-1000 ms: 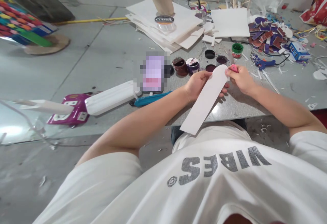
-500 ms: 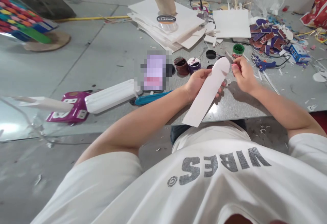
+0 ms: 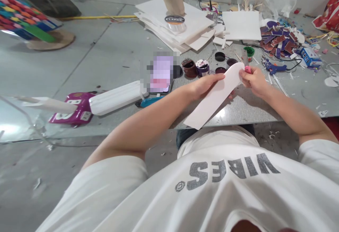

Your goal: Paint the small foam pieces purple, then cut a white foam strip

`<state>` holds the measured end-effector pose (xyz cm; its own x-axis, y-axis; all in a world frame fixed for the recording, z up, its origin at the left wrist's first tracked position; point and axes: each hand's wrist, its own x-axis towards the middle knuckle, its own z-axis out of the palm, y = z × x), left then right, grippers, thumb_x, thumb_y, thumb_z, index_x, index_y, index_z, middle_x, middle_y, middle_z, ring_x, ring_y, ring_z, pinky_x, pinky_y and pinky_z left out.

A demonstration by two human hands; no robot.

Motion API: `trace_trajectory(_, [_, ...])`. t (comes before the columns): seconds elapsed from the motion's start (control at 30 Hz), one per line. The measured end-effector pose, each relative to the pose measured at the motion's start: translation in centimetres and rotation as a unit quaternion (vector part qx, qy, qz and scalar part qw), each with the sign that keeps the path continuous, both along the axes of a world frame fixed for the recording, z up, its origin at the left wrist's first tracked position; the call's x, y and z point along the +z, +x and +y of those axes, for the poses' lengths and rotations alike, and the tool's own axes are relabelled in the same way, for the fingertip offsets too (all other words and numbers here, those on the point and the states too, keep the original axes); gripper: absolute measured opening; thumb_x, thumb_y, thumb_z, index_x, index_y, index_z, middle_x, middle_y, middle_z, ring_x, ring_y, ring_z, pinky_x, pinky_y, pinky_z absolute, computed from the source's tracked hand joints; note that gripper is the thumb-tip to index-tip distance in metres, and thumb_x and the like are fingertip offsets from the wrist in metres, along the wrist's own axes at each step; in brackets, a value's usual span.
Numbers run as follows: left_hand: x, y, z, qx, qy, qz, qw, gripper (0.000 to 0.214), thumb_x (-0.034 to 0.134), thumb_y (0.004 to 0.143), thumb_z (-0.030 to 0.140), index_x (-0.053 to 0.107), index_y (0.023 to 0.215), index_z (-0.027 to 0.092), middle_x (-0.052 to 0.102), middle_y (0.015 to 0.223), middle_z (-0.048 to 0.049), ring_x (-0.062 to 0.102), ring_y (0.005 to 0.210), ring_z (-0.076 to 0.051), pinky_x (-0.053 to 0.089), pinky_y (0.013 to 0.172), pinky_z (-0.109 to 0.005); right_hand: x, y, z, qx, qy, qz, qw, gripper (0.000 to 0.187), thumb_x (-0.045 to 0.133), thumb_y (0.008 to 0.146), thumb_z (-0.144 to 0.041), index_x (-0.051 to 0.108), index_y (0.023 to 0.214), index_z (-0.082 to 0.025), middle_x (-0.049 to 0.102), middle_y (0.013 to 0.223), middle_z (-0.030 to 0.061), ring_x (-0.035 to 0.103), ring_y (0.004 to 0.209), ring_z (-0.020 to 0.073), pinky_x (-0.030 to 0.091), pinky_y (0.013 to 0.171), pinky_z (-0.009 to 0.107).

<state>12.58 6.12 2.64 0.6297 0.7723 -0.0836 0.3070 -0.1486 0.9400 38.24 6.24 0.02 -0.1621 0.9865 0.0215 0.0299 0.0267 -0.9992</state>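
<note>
My left hand (image 3: 205,85) grips a long white strip (image 3: 214,97) with a rounded far end, holding it slanted over the grey table's (image 3: 246,110) near edge. My right hand (image 3: 254,80) is closed on a small pink-handled cutter (image 3: 247,66), whose blade points up beside the strip's rounded tip. Just beyond the hands stand small paint pots (image 3: 196,67), some open, with dark lids (image 3: 219,56) and a green-capped pot (image 3: 249,51) close by.
A stack of white sheets (image 3: 177,23) with a tape roll (image 3: 174,20) lies at the back. Purple and red scraps (image 3: 278,39), a blue glue gun (image 3: 272,67) and a small box (image 3: 308,56) are at right. A phone (image 3: 160,75), a teal tool (image 3: 149,101) and a white foam piece (image 3: 116,97) lie left.
The strip has tilted flatter and shifted slightly left. My right hand came back against the strip's rounded tip with the pink cutter after drawing a little away.
</note>
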Motion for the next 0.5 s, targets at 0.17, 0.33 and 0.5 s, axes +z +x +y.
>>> trace_trajectory(0.17, [5.0, -7.9, 3.3, 0.268, 0.251, 0.130, 0.921, 0.057, 0.086, 0.092, 0.033, 0.069, 0.146, 0.021, 0.076, 0.140, -0.0091, 0.066, 0.129, -0.030, 0.045, 0.133, -0.065, 0.7, 0.1, 0.2, -0.008, 0.015, 0.057, 0.998, 0.088, 0.101, 0.066, -0.082, 0.033, 0.079, -0.028, 0.025, 0.061, -0.0089, 0.018, 0.052, 0.0083, 0.013, 0.049, 0.031])
trace_trajectory(0.33, [4.9, -15.6, 7.2, 0.363, 0.243, 0.331, 0.837, 0.064, 0.094, 0.090, 0.026, 0.068, 0.148, 0.018, 0.072, 0.154, -0.0105, 0.056, 0.150, -0.032, 0.041, 0.137, -0.061, 1.0, 0.5, 0.8, -0.039, 0.012, 0.062, 0.997, 0.086, 0.103, 0.066, -0.077, 0.033, 0.080, -0.028, 0.025, 0.061, -0.0100, 0.019, 0.050, 0.0077, 0.013, 0.047, 0.030])
trace_trajectory(0.5, [2.4, -17.8, 9.2, 0.369, 0.201, 0.346, 0.839, 0.078, 0.098, 0.086, 0.027, 0.064, 0.154, 0.008, 0.075, 0.151, -0.0157, 0.065, 0.136, -0.031, 0.050, 0.127, -0.062, 0.7, 0.8, 1.1, -0.058, 0.013, 0.051, 0.997, 0.089, 0.104, 0.062, -0.076, 0.032, 0.084, -0.029, 0.023, 0.060, -0.0110, 0.017, 0.053, 0.0089, 0.011, 0.048, 0.030])
